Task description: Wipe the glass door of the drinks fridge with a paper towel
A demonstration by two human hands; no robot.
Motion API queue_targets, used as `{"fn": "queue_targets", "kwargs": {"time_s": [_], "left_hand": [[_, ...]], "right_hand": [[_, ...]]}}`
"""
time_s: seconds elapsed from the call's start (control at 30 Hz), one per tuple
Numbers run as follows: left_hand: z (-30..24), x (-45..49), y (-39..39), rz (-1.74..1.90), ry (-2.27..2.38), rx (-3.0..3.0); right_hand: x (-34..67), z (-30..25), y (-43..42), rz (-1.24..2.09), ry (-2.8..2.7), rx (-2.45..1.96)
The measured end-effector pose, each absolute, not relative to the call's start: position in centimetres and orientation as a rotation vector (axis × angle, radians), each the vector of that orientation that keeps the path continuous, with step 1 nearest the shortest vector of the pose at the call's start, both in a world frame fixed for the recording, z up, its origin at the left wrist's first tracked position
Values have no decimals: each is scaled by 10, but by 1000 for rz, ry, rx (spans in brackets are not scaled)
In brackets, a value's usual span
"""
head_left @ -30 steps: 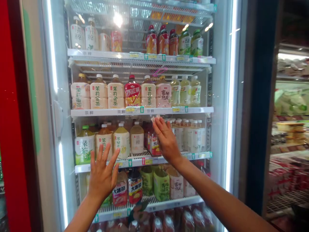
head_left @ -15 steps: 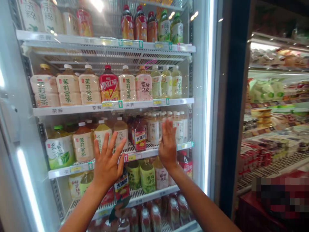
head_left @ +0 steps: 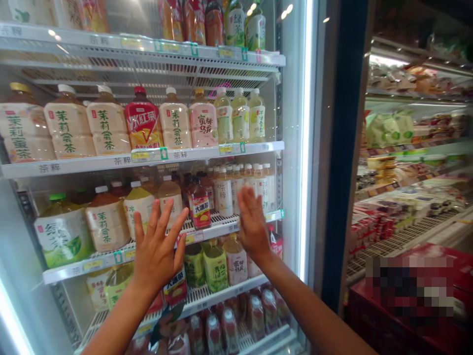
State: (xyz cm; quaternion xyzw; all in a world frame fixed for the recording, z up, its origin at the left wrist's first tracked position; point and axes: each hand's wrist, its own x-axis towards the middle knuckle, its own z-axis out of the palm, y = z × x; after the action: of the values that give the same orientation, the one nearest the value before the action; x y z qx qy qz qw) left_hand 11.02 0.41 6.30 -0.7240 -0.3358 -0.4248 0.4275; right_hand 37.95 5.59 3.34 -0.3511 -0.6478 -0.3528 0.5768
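My left hand (head_left: pixel 158 246) is raised in front of a lit drinks cooler, fingers spread and holding nothing. Behind its fingertips are a pale yellow tea bottle (head_left: pixel 138 203) and a tan tea bottle (head_left: pixel 170 195) on a middle shelf. My right hand (head_left: pixel 254 227) is up too, tilted edge-on, its fingers stretched out close together around nothing; it looks slightly blurred. Small white-capped bottles (head_left: pixel 223 192) and a dark red tea bottle (head_left: pixel 199 202) stand behind the gap between the hands. Light spots suggest glass in front; whether either hand touches it I cannot tell.
Large tea bottles (head_left: pixel 143 121) line the shelf above, over a white shelf edge (head_left: pixel 207 152). Green-labelled bottles (head_left: pixel 215 268) and wrapped packs of bottles (head_left: pixel 231 323) fill the lower shelves. A bright light strip (head_left: pixel 306 123) runs down the right side. Beyond the dark post (head_left: pixel 343 148) are open grocery shelves (head_left: pixel 424 192).
The view has shifted right and nearer, so the shelves appear larger and farther left. Both hands stay raised, slightly farther left in the picture, and the right hand's fingers tilt a little more leftward.
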Motion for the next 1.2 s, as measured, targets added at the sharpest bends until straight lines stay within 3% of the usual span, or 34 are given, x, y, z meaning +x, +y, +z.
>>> {"fn": "queue_targets", "kwargs": {"time_s": [0.1, 0.3, 0.5, 0.7, 0.87, 0.97, 1.1, 1.2], "left_hand": [[65, 113, 2, -1059, -827, -1818], [65, 106, 0, -1075, -844, -1810], [66, 90, -4, -1073, -848, -1795], [68, 55, -13, -1089, -884, -1728], [68, 23, -20, -1104, -903, -1688], [70, 1, -24, -1112, -924, -1654], [73, -30, -32, -1123, -948, -1594], [74, -50, -39, -1141, -962, -1566]], "right_hand": [[383, 36, 54, -873, -1676, -765], [399, 46, 62, -685, -1140, -949], [357, 34, 46, -919, -1811, -618], [353, 67, 55, -720, -1291, -851], [285, 53, 41, -1001, -1862, -473], [271, 80, 43, -1060, -1958, -390], [256, 133, 51, -875, -1575, -610], [220, 136, 45, -977, -1729, -459]]}}
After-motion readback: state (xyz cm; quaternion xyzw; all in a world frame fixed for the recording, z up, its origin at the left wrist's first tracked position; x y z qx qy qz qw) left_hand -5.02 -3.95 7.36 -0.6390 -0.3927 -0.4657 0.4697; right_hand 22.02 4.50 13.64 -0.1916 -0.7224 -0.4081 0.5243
